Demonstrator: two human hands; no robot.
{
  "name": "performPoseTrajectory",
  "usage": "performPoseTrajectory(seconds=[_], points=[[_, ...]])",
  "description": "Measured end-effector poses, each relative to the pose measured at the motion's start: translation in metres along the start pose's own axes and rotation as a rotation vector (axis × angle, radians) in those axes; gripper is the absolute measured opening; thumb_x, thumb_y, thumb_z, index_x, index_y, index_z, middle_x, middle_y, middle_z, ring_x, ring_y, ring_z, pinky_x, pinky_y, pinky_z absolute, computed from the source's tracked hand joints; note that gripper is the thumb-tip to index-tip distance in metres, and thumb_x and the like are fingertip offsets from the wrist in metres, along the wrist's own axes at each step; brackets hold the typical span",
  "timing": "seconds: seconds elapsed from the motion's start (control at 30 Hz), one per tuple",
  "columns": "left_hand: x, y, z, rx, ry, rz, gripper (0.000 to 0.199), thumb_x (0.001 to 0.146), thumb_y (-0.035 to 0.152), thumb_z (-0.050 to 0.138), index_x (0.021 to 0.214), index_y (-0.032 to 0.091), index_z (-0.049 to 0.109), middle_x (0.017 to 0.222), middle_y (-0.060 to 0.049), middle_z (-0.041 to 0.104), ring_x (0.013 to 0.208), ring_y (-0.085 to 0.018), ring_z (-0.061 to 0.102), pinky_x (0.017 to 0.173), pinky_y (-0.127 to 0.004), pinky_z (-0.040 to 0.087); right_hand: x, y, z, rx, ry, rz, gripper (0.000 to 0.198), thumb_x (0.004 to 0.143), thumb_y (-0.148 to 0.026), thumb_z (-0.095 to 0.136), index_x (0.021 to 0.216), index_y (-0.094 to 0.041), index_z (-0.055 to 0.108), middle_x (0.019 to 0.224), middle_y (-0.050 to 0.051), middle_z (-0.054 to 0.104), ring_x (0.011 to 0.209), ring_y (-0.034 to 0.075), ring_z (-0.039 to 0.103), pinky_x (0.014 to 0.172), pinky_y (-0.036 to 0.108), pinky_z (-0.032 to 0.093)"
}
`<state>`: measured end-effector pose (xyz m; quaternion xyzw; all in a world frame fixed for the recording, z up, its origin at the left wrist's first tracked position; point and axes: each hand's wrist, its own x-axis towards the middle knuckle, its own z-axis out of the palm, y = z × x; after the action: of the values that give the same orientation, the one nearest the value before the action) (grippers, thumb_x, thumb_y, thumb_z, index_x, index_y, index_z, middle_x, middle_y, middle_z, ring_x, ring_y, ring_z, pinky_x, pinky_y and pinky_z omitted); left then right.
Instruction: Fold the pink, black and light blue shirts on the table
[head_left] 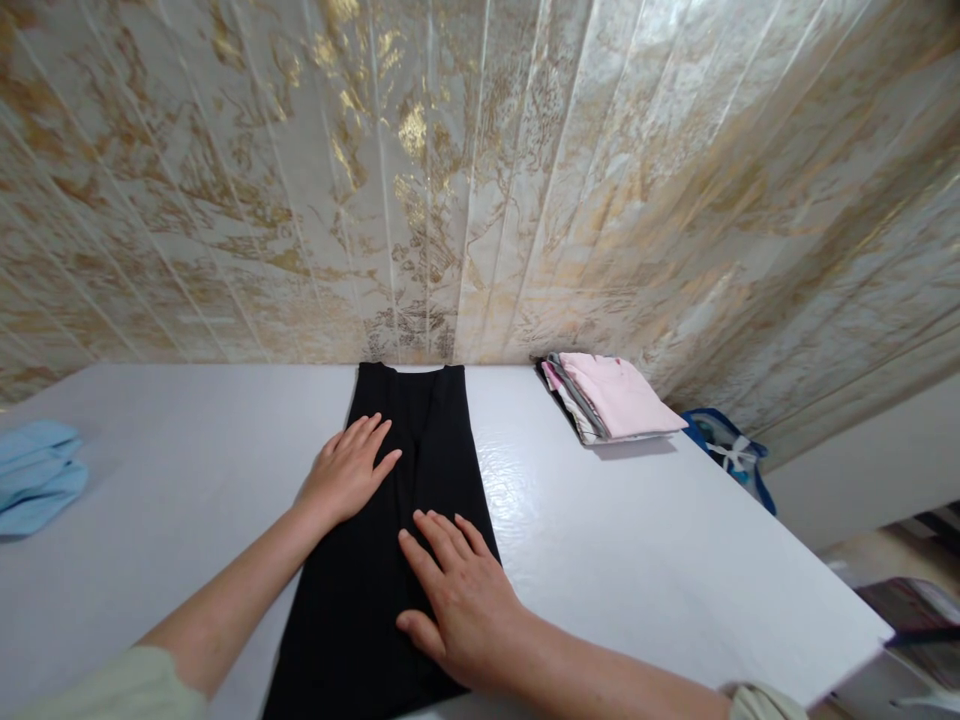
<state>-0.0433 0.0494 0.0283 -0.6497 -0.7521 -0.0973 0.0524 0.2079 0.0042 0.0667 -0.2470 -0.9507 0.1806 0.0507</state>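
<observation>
A long black garment [390, 590], perhaps a skirt or a dress, lies flat on the white table, narrow at the far end and wider toward me. My left hand [349, 468] rests open on its left side, fingers stretched toward the far end. Lower down and to the right, my right hand [457, 590] lies palm down on the cloth with its fingers apart. Neither hand grips anything. The garment's near end runs out of view at the bottom.
On the white table [637, 560], a stack of folded clothes [619, 395], pink on top, sits at the back right. A light blue cloth [37, 475] lies at the left edge. Beyond the table's right edge is a blue-trimmed bag [731, 450]. A patterned curtain [420, 200] hangs behind.
</observation>
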Motion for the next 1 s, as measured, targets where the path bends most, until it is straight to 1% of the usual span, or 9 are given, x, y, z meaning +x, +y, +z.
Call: performPoseTrajectory(seconds=[0.13,0.33,0.57,1.0], points=[[0.0001,-0.0005,0.0012,-0.011,-0.004,0.000,0.061,0.095,0.052,0.030,0.146,0.018,0.039,0.155,-0.009,0.034,0.144,-0.025,0.028,0.114,-0.045,0.028,-0.0004,-0.0006,0.0002,0.002,0.006,0.010,0.067,0.095,-0.051,0.045,0.152,-0.022,0.025,0.159,0.010,0.021,0.147,0.024,0.017,0.120,0.046,0.013],[0.0008,-0.0010,0.0037,0.006,-0.002,-0.003,0.062,0.095,0.051,0.032,0.146,0.018,0.038,0.156,-0.008,0.034,0.144,-0.025,0.028,0.114,-0.045,0.027,-0.0012,-0.0007,-0.0027,-0.011,-0.009,0.006,0.064,0.097,-0.046,0.043,0.152,-0.021,0.024,0.160,0.010,0.020,0.147,0.024,0.016,0.120,0.046,0.015],[0.0008,0.0001,0.0022,0.020,-0.008,-0.002,0.061,0.095,0.050,0.032,0.147,0.017,0.038,0.156,-0.009,0.033,0.144,-0.026,0.028,0.114,-0.045,0.027,-0.0007,0.0003,-0.0005,-0.021,0.002,0.000,0.065,0.096,-0.047,0.044,0.152,-0.021,0.023,0.159,0.010,0.020,0.147,0.024,0.015,0.120,0.046,0.014],[0.0010,-0.0010,0.0032,0.011,-0.006,-0.001,0.062,0.095,0.050,0.033,0.146,0.017,0.038,0.155,-0.009,0.034,0.144,-0.026,0.028,0.113,-0.045,0.028,-0.0012,0.0000,-0.0026,-0.029,0.005,-0.006,0.064,0.096,-0.045,0.045,0.152,-0.021,0.024,0.159,0.010,0.021,0.147,0.024,0.017,0.120,0.046,0.015]])
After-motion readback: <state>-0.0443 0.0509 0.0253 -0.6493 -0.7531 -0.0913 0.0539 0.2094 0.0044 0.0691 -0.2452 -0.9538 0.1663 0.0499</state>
